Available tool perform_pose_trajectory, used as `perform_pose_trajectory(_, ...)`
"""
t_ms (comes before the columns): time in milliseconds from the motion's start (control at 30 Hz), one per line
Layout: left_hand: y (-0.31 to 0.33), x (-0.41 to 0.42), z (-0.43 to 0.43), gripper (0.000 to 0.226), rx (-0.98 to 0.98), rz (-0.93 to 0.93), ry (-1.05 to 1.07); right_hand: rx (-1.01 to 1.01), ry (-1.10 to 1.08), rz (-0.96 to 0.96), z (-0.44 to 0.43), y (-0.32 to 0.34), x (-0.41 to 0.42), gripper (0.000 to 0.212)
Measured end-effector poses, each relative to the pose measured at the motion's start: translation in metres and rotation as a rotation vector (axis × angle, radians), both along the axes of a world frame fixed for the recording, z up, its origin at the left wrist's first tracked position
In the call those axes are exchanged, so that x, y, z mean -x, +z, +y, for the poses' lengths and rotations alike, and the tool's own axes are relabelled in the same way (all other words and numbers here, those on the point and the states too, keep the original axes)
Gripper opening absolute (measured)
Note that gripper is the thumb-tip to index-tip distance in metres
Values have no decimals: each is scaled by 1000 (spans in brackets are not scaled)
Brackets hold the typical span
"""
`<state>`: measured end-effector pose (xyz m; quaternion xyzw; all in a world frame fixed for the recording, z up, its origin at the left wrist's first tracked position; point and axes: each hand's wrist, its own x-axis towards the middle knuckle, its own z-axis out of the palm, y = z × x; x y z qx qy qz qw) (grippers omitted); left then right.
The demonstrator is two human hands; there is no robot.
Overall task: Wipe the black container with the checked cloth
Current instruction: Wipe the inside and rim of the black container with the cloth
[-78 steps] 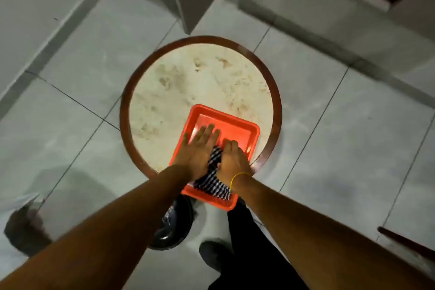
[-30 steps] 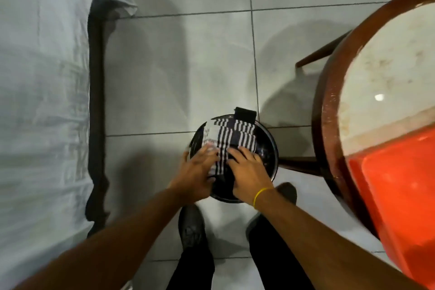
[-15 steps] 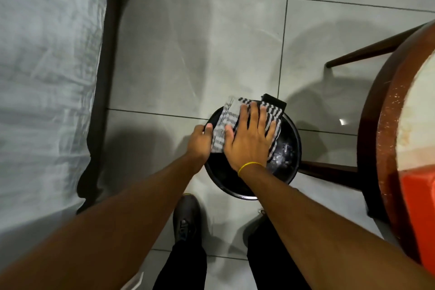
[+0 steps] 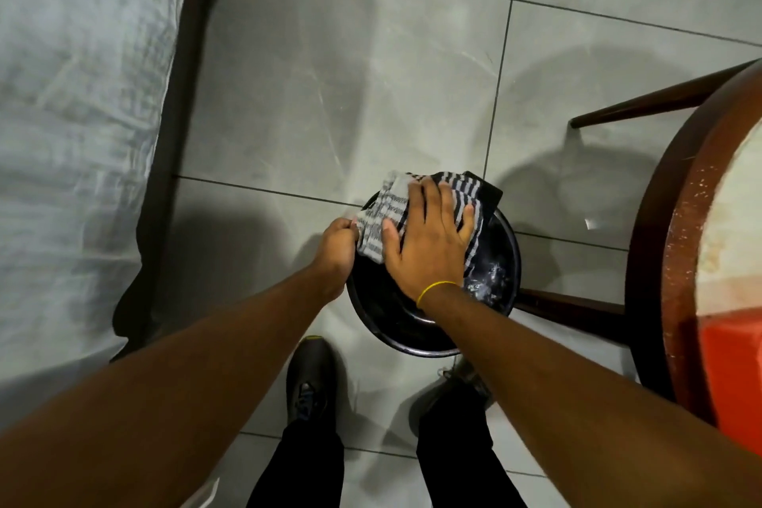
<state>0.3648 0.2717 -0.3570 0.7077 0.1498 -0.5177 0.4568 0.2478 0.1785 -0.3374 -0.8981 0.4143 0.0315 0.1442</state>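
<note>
Currently mid-wipe: right hand (image 4: 429, 243), fingers spread flat, presses checked cloth (image 4: 381, 219) onto black container (image 4: 501, 260); left hand (image 4: 336, 247) pinches cloth edge — near half uncovered, likely unwiped.

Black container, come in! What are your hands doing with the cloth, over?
Right hand flat on the checked cloth, pressing it onto the black container. Left hand gripping the cloth's left edge at the rim. Nothing in the way.

Two bare forearms, no sleeves in view; thin yellow band (image 4: 436, 288) around the right wrist; black trousers (image 4: 297, 466) on both legs; dark shoes, the left shoe (image 4: 309, 379) black with blue marks on top, the right shoe (image 4: 449, 396) mostly hidden
</note>
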Motion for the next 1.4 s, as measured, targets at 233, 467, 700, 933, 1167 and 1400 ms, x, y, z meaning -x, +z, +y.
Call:
perform_pose_trajectory(233,1,-2,-3,51,46,224,133,30,538,-33,-11,-6,44,82)
perform_pose_trajectory(467,-8,-6,3,76,64,350,79,-63,1126,-30,-14,-9,84,78)
perform_pose_trajectory(700,-14,-9,17,76,-52,246,-140,-113,1335,-54,-14,-12,86,73)
perform_pose_trajectory(933,-15,-23,8,68,-13,276,-151,-20,944,-97,4,-14,71,76)
perform_pose_trajectory(1167,-15,-11,8,70,65,305,-7,32,184,-44,-3,-1,3,75)
perform_pose_trajectory(1400,-7,3,-25,51,-159,-77,152,10,-314,-28,1,2,-14,74)
